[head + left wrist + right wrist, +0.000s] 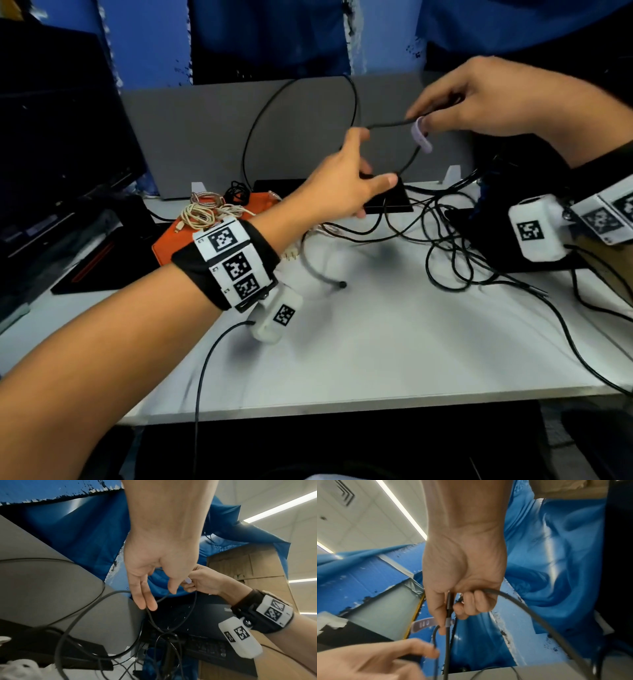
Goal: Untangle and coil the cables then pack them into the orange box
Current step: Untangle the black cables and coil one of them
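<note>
Here the right hand (493, 99) grips the black cable (387, 125), left hand (346, 185) relaxed.

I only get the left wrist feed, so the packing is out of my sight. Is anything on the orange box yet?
Observer: Yes. Pale coiled cables and a small black bundle lie on the orange box.
Operator: How is the right hand holding its cable?
Observer: The right hand has its fingers curled round the black cable, and the thumb presses a strand beside a lilac strap.
Operator: Is anything loose on the table nearer the person?
Observer: A grey cable with a black tip lies on the white table, just beyond the left wrist.
</note>
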A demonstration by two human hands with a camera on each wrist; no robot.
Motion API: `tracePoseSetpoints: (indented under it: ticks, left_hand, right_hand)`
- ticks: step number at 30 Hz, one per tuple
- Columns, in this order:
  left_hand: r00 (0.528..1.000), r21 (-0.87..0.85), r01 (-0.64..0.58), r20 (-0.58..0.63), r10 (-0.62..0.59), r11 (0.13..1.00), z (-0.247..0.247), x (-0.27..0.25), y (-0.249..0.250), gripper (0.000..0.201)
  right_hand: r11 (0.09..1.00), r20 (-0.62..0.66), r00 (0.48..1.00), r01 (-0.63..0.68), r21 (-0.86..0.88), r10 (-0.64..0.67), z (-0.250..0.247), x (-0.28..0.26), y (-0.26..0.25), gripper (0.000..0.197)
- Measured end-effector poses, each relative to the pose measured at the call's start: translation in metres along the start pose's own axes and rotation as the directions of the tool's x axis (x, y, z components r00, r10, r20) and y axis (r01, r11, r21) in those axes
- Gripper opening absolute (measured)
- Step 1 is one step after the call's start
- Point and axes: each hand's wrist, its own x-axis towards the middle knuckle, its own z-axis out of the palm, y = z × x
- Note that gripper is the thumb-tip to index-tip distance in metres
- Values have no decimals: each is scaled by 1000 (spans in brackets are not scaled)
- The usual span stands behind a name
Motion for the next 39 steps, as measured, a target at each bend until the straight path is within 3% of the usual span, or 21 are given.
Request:
tracePoseSetpoints:
  ticks: [3, 6, 7, 9, 12, 15, 17, 21, 24, 28, 31, 33, 34, 36, 38, 39]
  left_hand:
    - [998, -89, 20, -65, -26, 996, -4, 9, 8, 66]
    - [990, -423, 109, -35, -136, 900, -9, 12, 11, 54]
    - [991, -444, 98, -40, -129, 891, -12, 10, 11, 55]
    - [999, -273, -1, -49, -13, 962, -19, 8, 12, 54]
    - [990, 6, -129, -58, 129, 992, -28, 7, 13, 22]
    - [979, -132, -64, -200, 37, 989, -52, 10, 12, 39]
    - [940, -205, -69, -342, -6, 976, -78, 6, 8, 41]
    - [884, -162, -76, -467, -9, 984, -115, -8, -8, 40]
    - [861, -160, -34, -506, -52, 987, -125, -18, -19, 40]
    - [786, -257, -33, -603, -134, 966, -144, -31, -37, 37]
    - [823, -315, -58, -552, -134, 947, -144, -40, -43, 37]
    - [856, -342, -75, -504, -116, 937, -137, -45, -41, 38]
    - [869, -358, -84, -483, -108, 930, -133, -47, -39, 39]
    - [895, -394, -100, -436, -90, 914, -123, -50, -33, 39]
    - [921, -400, -126, -387, -43, 908, -112, -50, -22, 40]
    - [935, -380, -145, -354, 2, 914, -106, -50, -15, 40]
  right_hand:
    - [999, 65, 997, 30, 15, -31, -1, -7, -12, 16]
    - [999, 134, 990, 49, 16, -51, -4, -12, -18, 14]
    - [998, 156, 986, 62, 14, -63, -5, -13, -19, 14]
    - [997, 189, 979, 76, 31, -81, -8, -18, -22, 18]
    - [988, 185, 978, 69, 139, -94, -14, -24, -23, 28]
    - [978, 106, 993, 36, 206, -59, -20, -24, -5, 37]
    - [971, -9, 1000, -24, 236, 27, -22, -18, 19, 30]
    - [961, -195, 961, -147, 236, 195, -19, -5, 71, 32]
    - [956, -206, 945, -214, 201, 255, -14, 0, 98, 32]
    - [909, -208, 903, -317, 270, 377, -10, 4, 126, 36]
    - [884, -311, 837, -369, 288, 451, -16, 3, 145, 45]
    - [871, -312, 816, -429, 239, 487, -23, 3, 145, 63]
    - [870, -263, 830, -454, 191, 491, -25, 3, 138, 76]
    - [887, -24, 893, -442, 138, 449, -24, 1, 115, 111]
    - [926, 123, 951, -305, 221, 284, -18, -3, 75, 120]
    - [946, 90, 981, -192, 261, 174, -15, -4, 52, 118]
